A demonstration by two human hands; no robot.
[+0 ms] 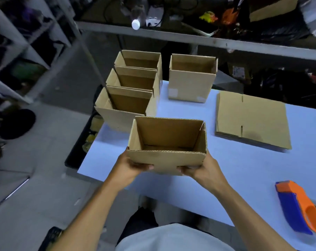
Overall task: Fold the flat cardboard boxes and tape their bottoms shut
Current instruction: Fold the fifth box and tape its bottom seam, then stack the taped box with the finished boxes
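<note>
Two hands hold one erected box (pixel 167 142) above the near edge of the blue table (pixel 244 169): my left hand (pixel 133 166) curls around its lower left corner, my right hand (pixel 199 169) around its lower right, thumbs on the near wall and the other fingers hidden underneath. The box points mouth up, tipped slightly away from me, its long axis running from 9 to 3 o'clock across my view. Its floor looks closed inside; whether tape is on the underside I cannot tell. I judge this box to be at the set-down step, bound for the finished ones: three open boxes (pixel 133 91) stand in a row at 11 o'clock, a fourth box (pixel 191 78) at 12. The next move calls for carrying it forward and setting it upright beside that row without knocking a neighbour. After that, the stack of flat boxes (pixel 251 120) at 1 o'clock awaits folding, and the orange-and-blue tape dispenser (pixel 296 205) lies at 4 o'clock, well apart from both hands.
</note>
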